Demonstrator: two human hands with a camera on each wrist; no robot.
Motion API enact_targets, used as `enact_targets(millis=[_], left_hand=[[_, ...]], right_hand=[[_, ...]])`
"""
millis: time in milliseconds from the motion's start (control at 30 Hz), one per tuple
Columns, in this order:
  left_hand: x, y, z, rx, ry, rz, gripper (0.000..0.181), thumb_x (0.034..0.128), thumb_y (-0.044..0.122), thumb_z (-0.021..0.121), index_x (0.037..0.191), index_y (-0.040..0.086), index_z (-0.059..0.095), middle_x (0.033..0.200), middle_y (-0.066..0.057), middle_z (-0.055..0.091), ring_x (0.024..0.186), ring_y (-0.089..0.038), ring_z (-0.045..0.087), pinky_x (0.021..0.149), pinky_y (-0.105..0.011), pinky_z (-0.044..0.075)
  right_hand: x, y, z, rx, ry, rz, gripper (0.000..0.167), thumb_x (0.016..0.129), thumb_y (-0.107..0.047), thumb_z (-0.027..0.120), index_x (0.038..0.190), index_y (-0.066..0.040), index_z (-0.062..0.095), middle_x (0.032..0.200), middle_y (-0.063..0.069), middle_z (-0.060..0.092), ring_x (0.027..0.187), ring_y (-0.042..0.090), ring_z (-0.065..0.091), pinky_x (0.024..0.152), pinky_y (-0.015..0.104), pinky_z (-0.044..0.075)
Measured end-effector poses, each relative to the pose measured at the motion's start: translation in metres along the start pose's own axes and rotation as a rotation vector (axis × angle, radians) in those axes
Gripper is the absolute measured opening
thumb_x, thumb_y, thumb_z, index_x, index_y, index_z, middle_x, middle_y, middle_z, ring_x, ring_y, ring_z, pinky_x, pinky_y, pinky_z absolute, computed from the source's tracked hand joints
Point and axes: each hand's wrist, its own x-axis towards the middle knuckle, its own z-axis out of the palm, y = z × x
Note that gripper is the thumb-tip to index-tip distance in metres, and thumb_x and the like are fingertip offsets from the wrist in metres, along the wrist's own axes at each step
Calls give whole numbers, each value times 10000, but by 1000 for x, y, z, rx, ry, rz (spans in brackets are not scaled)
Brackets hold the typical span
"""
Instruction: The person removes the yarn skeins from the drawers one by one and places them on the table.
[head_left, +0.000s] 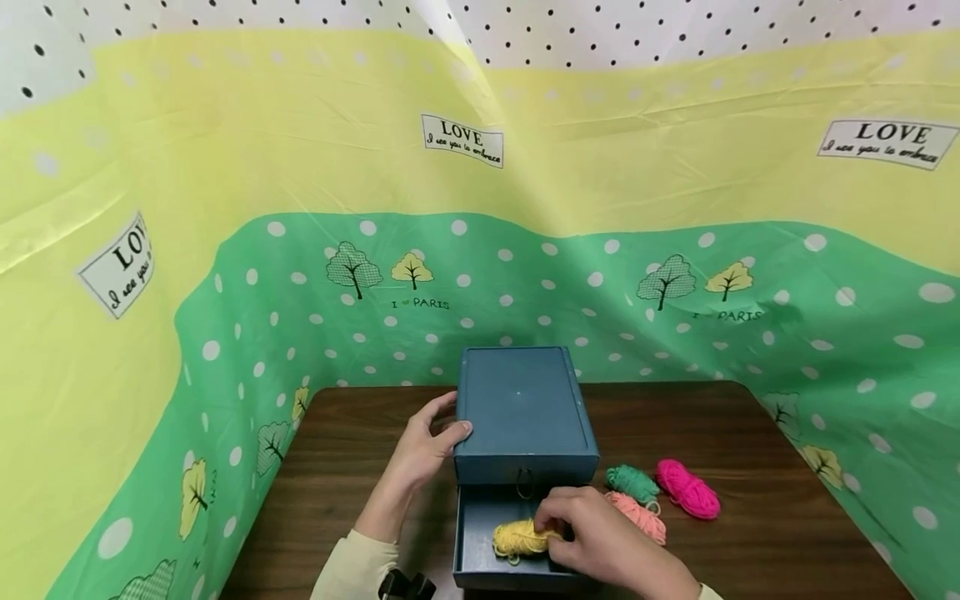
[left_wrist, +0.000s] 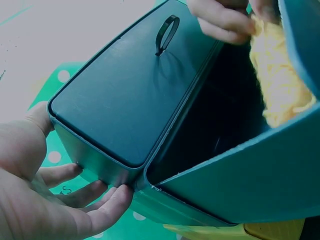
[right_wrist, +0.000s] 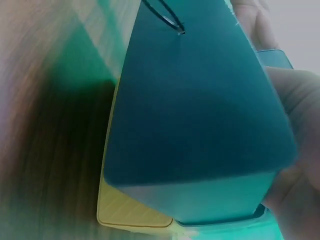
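A blue two-drawer box stands on the table, its upper drawer closed and its lower drawer pulled out. With the thumb on its top edge and the fingers along its side, my left hand grips the box. My right hand is over the lower drawer and pinches one end of a yellow yarn skein. Seen in the left wrist view, the yarn leans inside the drawer near its wall. The drawer front hides the yarn from the right wrist view.
Green, peach and magenta yarn skeins lie on the wooden table, right of the box. A black loop pull hangs on the upper drawer. Behind the table hangs a patterned curtain.
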Motion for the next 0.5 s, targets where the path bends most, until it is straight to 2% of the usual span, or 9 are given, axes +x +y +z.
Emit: enact_targets(millis=[133, 333, 500], left_hand=[[0, -1, 0, 15, 1, -4, 607, 986, 211, 698, 1539, 112, 467, 1462, -192, 525, 1222, -316, 597, 827, -356, 542], [0, 0, 1, 29, -15, 8, 616, 992, 227, 693, 1546, 103, 454, 1461, -198, 525, 1228, -342, 586, 806, -354, 532], [0, 2, 0, 25, -7, 7, 611, 991, 223, 693, 1541, 98, 459, 1459, -203, 523, 1231, -342, 590, 814, -370, 546]], right_hand=[[5, 3, 1, -33, -81, 52, 255, 839, -10, 726, 959, -234, 727, 888, -128, 614, 720, -19, 542, 618, 177, 482], [11, 4, 2, -72, -120, 94, 148, 889, -167, 794, 998, -250, 739, 945, -143, 632, 756, -23, 585, 638, 193, 499], [17, 1, 2, -128, -131, 141, 225, 883, -326, 820, 1093, -266, 768, 994, -157, 665, 780, -31, 598, 648, 209, 496]])
